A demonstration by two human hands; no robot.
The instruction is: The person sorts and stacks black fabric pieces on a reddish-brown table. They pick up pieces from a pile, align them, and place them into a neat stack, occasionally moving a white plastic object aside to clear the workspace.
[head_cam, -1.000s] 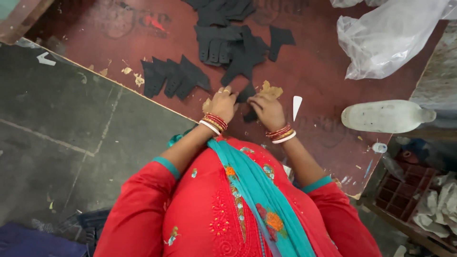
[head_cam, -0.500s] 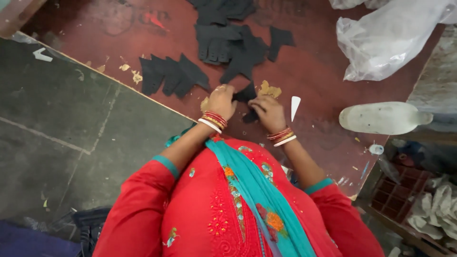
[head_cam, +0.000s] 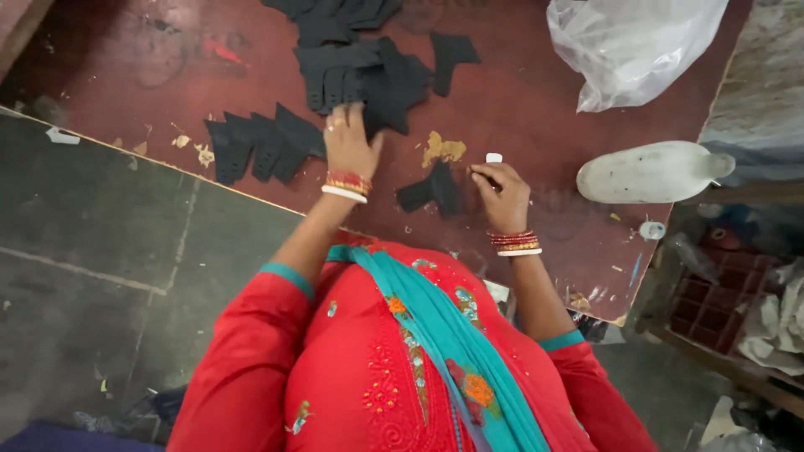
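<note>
Hands are working apart over the dark red table [head_cam: 536, 109]. Near the centre top of the frame, the left hand [head_cam: 350, 149] is reaching up to the heap of black cut pieces [head_cam: 368, 75], fingers spread and resting on its lower edge; whether they are actually pinching a piece cannot be told. Right of centre, the right hand [head_cam: 502, 191] is clenching around a small white tool [head_cam: 494, 158], whose tip is poking out above the fingers. Between the two hands a single black piece [head_cam: 431, 191] is lying flat on the table, just below a tan scrap [head_cam: 444, 149]. A fanned row of black pieces [head_cam: 260, 146] is sitting at centre left by the table edge. A clear plastic bag [head_cam: 628, 46] is filling the upper right, with a whitish bottle [head_cam: 653, 172] lying on its side below it.

Judging by this, the fetching step is in hand; the next move is calling for one piece to be separated cleanly from the heap
</note>
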